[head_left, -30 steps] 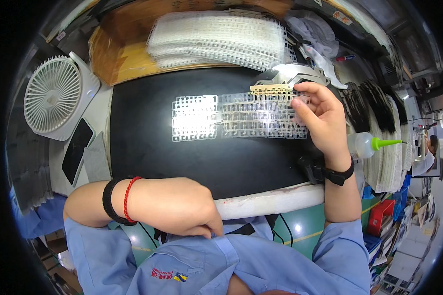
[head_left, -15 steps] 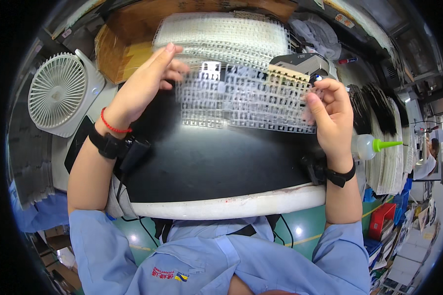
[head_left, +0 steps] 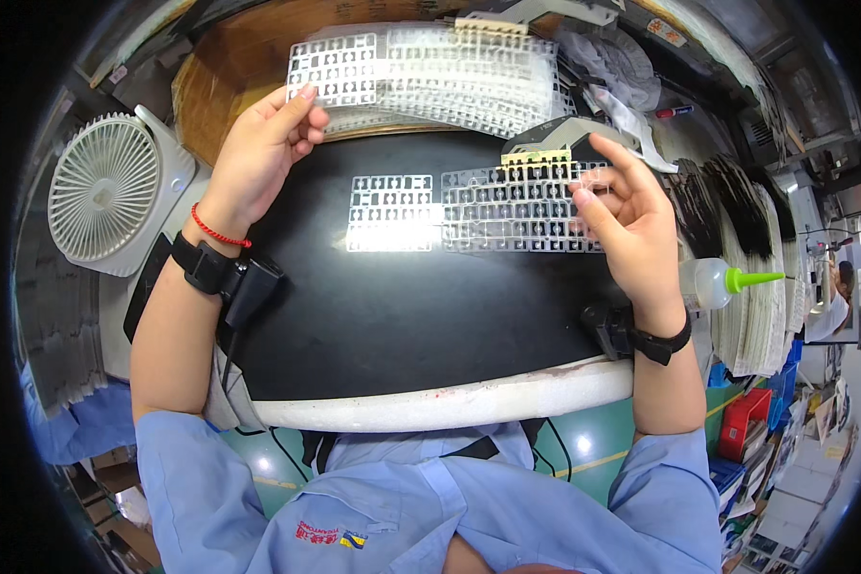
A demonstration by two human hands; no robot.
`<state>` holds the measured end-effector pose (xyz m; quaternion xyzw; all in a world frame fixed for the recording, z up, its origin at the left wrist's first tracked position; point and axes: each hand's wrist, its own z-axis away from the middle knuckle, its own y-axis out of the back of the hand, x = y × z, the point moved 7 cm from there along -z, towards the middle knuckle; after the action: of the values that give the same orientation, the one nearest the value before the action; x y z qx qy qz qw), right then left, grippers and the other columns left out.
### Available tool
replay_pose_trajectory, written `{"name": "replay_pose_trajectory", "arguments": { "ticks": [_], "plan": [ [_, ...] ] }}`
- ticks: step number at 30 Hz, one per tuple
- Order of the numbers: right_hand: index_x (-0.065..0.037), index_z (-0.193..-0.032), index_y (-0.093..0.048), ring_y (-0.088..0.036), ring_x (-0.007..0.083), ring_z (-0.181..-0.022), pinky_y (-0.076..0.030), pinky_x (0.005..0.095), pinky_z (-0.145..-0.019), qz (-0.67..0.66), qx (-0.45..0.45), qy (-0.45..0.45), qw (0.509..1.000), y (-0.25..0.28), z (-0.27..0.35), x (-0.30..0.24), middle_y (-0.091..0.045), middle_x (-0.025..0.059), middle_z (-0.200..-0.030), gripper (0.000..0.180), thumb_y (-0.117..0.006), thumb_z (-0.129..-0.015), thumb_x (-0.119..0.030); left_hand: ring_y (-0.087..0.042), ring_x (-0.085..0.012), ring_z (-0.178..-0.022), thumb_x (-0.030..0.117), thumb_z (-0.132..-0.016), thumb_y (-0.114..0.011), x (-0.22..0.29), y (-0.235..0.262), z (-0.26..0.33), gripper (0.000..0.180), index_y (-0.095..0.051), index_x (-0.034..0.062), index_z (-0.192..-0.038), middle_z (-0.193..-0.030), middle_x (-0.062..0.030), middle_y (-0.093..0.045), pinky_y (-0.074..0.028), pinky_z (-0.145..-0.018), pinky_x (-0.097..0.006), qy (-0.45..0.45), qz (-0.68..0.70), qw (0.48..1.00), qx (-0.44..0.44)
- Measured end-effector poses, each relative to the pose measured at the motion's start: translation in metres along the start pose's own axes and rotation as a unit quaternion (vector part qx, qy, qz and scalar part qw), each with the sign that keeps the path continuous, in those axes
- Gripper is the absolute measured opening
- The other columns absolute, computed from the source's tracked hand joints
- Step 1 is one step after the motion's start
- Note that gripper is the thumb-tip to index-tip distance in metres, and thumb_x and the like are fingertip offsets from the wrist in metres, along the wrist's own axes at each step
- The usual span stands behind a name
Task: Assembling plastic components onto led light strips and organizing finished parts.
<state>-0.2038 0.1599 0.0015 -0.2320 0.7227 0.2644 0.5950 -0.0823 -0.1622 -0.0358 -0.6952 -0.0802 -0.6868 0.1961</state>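
Observation:
A clear plastic keyboard-shaped grid plate (head_left: 389,212), with square holes and a yellowish strip on its far edge, is over the black mat (head_left: 430,325). My right hand (head_left: 633,206) is closed on its right end, thumb on the near face, some fingers raised. Farther back, my left hand (head_left: 275,139) pinches the near-left corner of another such plate (head_left: 333,72). That plate is above a stack of similar grid plates (head_left: 469,107); its right part is blurred.
A white fan (head_left: 105,187) stands at the left beside a wooden box (head_left: 196,110). A grey angular piece (head_left: 569,132) lies behind my right hand. To the right are a bottle with a green nozzle (head_left: 741,279) and stacked sheets (head_left: 737,330). A white padded edge (head_left: 450,407) borders the mat.
The grid plate in my right hand has gone from blurred and tilted to sharp and level over the mat. My left hand has moved slightly left and closed on another plate at the stack.

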Motion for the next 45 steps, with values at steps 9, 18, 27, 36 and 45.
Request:
{"name": "replay_pose_trajectory", "arguments": {
  "ticks": [9, 18, 27, 36, 45],
  "plan": [
    [0.001, -0.117, -0.053, -0.060, 0.0107, -0.087, -0.054, 0.0232, -0.071, 0.013, -0.006, 0.038, 0.999, 0.000, 0.001, -0.005, -0.059, 0.0067, -0.098, 0.031, -0.059, -0.087, 0.004, -0.058, -0.0070, -0.082, 0.020, -0.096, -0.052, 0.012, -0.003, 0.005, 0.045, -0.038, 0.0040, -0.136, -0.111, -0.0067, -0.061, -0.045, -0.074, -0.018, -0.048, -0.017, 0.996, 0.078],
    [0.000, -0.120, -0.048, -0.063, 0.0110, -0.076, -0.051, 0.0208, -0.062, -0.038, 0.010, 0.052, 0.998, 0.009, 0.004, -0.011, -0.060, 0.0095, -0.100, 0.035, -0.060, -0.087, 0.001, -0.056, -0.0066, -0.076, 0.032, -0.100, -0.041, -0.001, -0.042, 0.013, 0.040, -0.046, 0.0029, -0.127, -0.097, -0.0055, -0.063, -0.045, -0.066, -0.019, 0.050, -0.065, 0.995, -0.064],
    [0.003, -0.129, -0.040, -0.062, 0.0114, -0.071, -0.050, 0.0201, -0.057, -0.063, 0.041, 0.056, 0.996, 0.011, 0.003, -0.011, -0.060, 0.0105, -0.097, 0.047, -0.061, -0.087, 0.000, -0.046, -0.0005, -0.060, 0.028, -0.097, -0.051, 0.002, -0.045, 0.019, 0.022, -0.059, 0.0090, -0.101, -0.070, 0.0072, -0.054, -0.035, -0.056, -0.014, 0.059, -0.186, 0.975, -0.103],
    [0.003, -0.135, -0.035, -0.061, 0.0118, -0.065, -0.047, 0.0203, -0.055, -0.011, 0.094, 0.085, 0.992, 0.025, -0.012, -0.004, -0.062, 0.0113, -0.092, 0.052, -0.059, -0.091, -0.012, -0.048, -0.0028, -0.068, 0.029, -0.096, -0.054, 0.019, -0.011, -0.005, 0.034, -0.052, 0.0037, -0.119, -0.081, 0.0039, -0.057, -0.038, -0.061, -0.016, -0.037, -0.054, 0.997, 0.030],
    [0.004, -0.127, -0.043, -0.058, 0.0107, -0.061, -0.046, 0.0209, -0.054, -0.021, 0.149, 0.110, 0.982, 0.063, -0.028, 0.016, -0.063, 0.0100, -0.087, 0.047, -0.061, -0.090, -0.019, -0.051, -0.0254, -0.110, 0.014, -0.086, -0.058, 0.026, -0.177, 0.075, 0.041, -0.052, 0.0014, -0.124, -0.118, -0.0134, -0.056, -0.040, -0.095, -0.035, -0.288, -0.460, 0.805, -0.241]
  ]
}}
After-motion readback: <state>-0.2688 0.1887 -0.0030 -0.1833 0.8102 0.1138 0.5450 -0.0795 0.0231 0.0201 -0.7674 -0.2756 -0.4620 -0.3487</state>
